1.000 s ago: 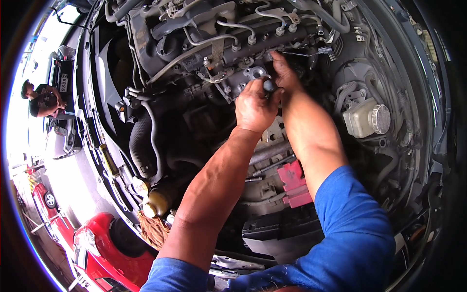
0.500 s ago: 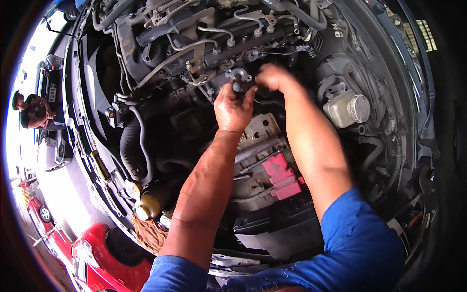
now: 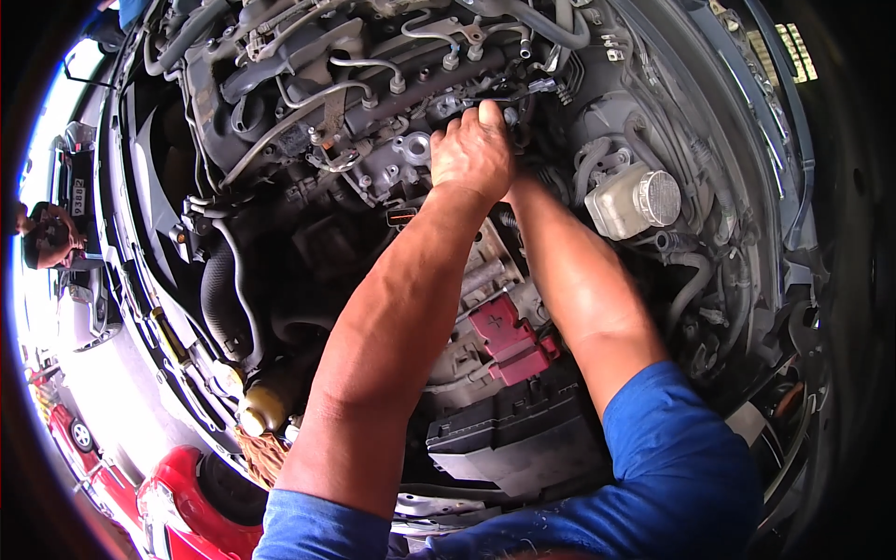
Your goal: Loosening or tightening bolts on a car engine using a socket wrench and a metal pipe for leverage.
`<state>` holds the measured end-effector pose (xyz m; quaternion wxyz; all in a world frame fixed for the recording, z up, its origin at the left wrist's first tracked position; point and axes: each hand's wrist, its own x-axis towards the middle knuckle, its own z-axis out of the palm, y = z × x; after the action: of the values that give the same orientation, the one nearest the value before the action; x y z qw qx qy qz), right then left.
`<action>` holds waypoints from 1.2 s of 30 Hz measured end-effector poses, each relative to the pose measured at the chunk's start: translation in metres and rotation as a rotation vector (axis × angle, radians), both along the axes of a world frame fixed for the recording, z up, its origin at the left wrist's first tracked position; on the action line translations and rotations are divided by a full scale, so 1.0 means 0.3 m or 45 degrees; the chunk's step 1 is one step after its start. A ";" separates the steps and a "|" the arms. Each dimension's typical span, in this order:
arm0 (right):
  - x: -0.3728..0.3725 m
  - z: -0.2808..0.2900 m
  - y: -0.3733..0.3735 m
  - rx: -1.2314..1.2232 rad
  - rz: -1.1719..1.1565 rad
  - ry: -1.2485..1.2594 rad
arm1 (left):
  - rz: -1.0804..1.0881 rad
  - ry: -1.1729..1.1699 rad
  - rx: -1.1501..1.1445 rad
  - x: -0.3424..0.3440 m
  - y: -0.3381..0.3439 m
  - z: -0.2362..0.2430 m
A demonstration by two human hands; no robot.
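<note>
Both my arms reach into a car's engine bay. My left hand [image 3: 472,149] is closed, its fingers curled over the far side of the engine; what they hold, if anything, is hidden. Just left of it sits a round metal flange [image 3: 413,147] with an open bore. Beyond the knuckles runs a dark metal rail [image 3: 425,89] with thin pipes bolted to it. My right hand [image 3: 525,187] lies behind and below the left one. Only its wrist end shows, so its fingers cannot be seen.
A red plastic cover [image 3: 511,343] and a black box [image 3: 513,439] lie below my forearms. At right stands a whitish reservoir [image 3: 616,205] with a round cap. A yellowish bottle-like container [image 3: 262,409] and brown cloth [image 3: 263,455] sit at the left front. Another person [image 3: 51,238] is far left.
My left hand has moved up and right from beside the flange, which is now uncovered. The grey round-ended piece in its fingers is out of sight. My right hand has dropped behind the left.
</note>
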<state>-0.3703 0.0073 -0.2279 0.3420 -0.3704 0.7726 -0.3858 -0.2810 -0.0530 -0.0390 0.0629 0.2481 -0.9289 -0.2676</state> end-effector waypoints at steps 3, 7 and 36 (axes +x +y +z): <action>0.055 0.122 -0.050 0.138 0.053 -0.031 | 0.141 -0.020 0.074 0.092 -0.067 -0.017; 0.109 0.389 -0.091 0.333 0.261 0.171 | 0.431 0.299 0.134 0.354 -0.088 -0.114; 0.168 0.318 -0.060 -0.040 0.160 0.395 | 0.246 0.914 0.820 0.214 -0.149 -0.155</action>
<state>-0.3200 -0.0108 -0.1326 0.2362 -0.4785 0.7853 -0.3139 -0.2167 -0.0976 -0.0854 0.3238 0.2321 -0.6913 -0.6028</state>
